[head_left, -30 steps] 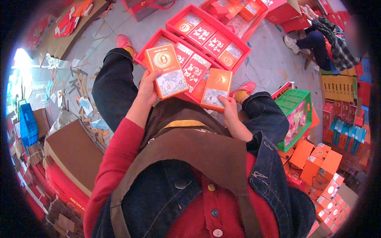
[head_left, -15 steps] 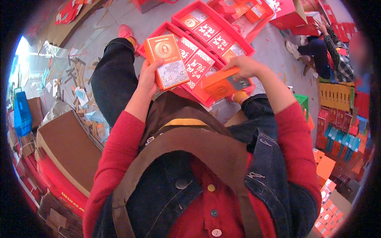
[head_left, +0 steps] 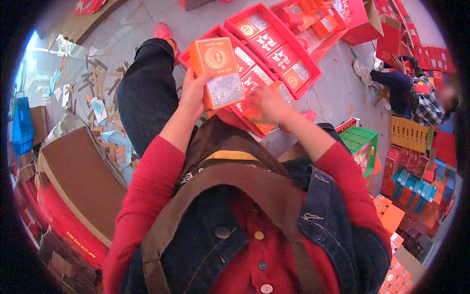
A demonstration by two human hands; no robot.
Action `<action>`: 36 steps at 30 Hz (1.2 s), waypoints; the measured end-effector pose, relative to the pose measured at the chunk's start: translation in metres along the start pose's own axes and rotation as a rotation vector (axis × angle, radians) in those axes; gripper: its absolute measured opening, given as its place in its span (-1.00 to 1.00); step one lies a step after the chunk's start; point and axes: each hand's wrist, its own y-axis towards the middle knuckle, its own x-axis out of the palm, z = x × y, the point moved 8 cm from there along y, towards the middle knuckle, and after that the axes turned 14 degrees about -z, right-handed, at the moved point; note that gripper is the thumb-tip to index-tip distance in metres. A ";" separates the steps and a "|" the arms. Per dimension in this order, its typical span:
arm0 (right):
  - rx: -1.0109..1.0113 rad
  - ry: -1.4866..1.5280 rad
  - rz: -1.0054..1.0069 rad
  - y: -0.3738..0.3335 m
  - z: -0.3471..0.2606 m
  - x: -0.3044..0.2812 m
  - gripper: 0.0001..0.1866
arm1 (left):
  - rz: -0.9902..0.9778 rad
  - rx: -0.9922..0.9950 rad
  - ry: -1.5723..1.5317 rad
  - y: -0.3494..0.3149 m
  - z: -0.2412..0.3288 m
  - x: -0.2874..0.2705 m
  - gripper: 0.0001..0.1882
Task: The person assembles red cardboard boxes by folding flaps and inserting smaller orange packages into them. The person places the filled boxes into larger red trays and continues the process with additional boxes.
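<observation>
My left hand [head_left: 196, 90] grips an orange carton [head_left: 215, 56] with a silver-grey lower part, held upright above a pink-red tray [head_left: 204, 35]. Red-and-white packets [head_left: 248, 60] lie in that tray, partly covered by the carton. Over the tray's near end is my right hand [head_left: 269, 104], its fingers smeared by motion. A second orange-and-silver carton [head_left: 283, 93] sits just beside and under it; whether the fingers still touch it cannot be made out. Alongside stands another pink-red tray [head_left: 317, 78] with red packets in the middle and orange-and-silver cartons at both ends.
A green crate [head_left: 360, 142] stands at my right, near stacked coloured boxes [head_left: 413, 183]. Farther right a co-worker [head_left: 416, 93] sits by red cartons. On my left are a large brown cardboard box [head_left: 81, 181] and scattered strips [head_left: 98, 81] on the floor.
My right hand has moved left and down over the near tray; the orange carton it held is now low at the tray's end. My left hand keeps its carton, shifted slightly right.
</observation>
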 end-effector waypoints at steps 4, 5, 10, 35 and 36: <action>0.024 -0.047 -0.027 -0.008 -0.027 0.027 -0.69 | -0.027 0.001 0.011 0.005 -0.005 -0.001 -0.53; 0.017 -0.009 -0.007 -0.004 -0.026 0.029 -0.73 | -0.019 -0.006 0.020 0.006 -0.008 -0.004 -0.53; 0.048 0.009 -0.102 0.017 -0.026 0.033 -0.72 | 0.048 -0.026 -0.002 0.003 -0.006 -0.008 -0.52; 0.122 -0.092 -0.534 0.030 -0.025 0.043 -0.35 | 0.102 0.052 0.003 0.009 0.000 -0.020 -0.57; 0.114 -0.130 -0.555 0.028 -0.027 0.046 -0.33 | 0.098 0.070 0.000 0.013 -0.001 -0.023 -0.56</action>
